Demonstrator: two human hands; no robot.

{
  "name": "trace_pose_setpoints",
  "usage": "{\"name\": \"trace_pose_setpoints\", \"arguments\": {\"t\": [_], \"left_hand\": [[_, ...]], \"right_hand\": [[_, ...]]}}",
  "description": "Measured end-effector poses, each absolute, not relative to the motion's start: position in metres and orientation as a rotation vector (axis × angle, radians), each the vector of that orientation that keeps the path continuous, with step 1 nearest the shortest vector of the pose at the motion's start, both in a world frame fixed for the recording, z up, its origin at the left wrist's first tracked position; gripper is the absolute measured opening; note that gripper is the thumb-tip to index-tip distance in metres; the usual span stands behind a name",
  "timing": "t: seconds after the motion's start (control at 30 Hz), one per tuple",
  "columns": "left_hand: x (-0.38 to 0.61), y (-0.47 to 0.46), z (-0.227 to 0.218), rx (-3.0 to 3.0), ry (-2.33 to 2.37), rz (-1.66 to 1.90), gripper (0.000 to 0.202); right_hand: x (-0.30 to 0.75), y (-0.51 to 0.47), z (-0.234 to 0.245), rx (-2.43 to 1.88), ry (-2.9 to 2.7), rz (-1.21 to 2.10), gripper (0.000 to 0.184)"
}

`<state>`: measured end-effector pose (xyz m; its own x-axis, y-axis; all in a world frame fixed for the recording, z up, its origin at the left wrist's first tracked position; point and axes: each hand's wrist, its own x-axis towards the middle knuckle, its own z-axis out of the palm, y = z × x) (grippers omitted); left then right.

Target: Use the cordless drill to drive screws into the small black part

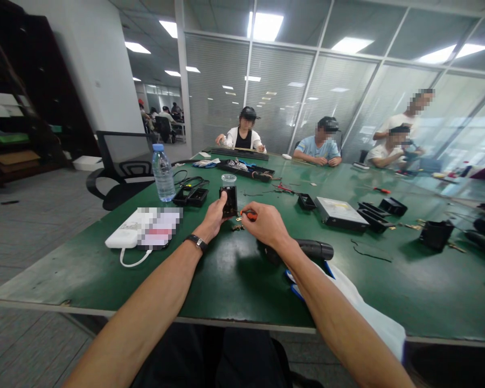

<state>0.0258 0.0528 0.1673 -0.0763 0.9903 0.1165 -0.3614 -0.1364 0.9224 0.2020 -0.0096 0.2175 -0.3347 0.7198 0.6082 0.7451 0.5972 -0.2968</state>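
Note:
My left hand (215, 216) is wrapped round a small black box-shaped part (229, 201), held upright just above the green table (105, 253). My right hand (265, 222) is closed on a screwdriver with an orange handle (249, 214), its tip pointing left at the base of the black part. A few small brass-coloured bits (237, 227) lie on the table under the two hands. A dark watch sits on my left wrist.
A water bottle (163, 173), black trays (191, 196) and a clear cup (228, 179) stand beyond my hands. A white power bank (126, 235) lies left, a black cylinder (311, 249) and white cloth right. More black parts lie to the right; several people sit at the far side.

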Motion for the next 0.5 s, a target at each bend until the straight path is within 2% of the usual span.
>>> {"name": "trace_pose_setpoints", "arguments": {"t": [0.23,0.5], "left_hand": [[0.0273,0.0495,0.1681,1.088,0.888,1.494,0.066],[0.0273,0.0487,0.1676,1.100,0.892,1.483,0.062]], "right_hand": [[0.2002,-0.0090,0.2142,-1.175,-2.146,-0.101,0.020],[0.2029,-0.0037,0.2142,-1.184,-2.083,0.093,0.018]]}}
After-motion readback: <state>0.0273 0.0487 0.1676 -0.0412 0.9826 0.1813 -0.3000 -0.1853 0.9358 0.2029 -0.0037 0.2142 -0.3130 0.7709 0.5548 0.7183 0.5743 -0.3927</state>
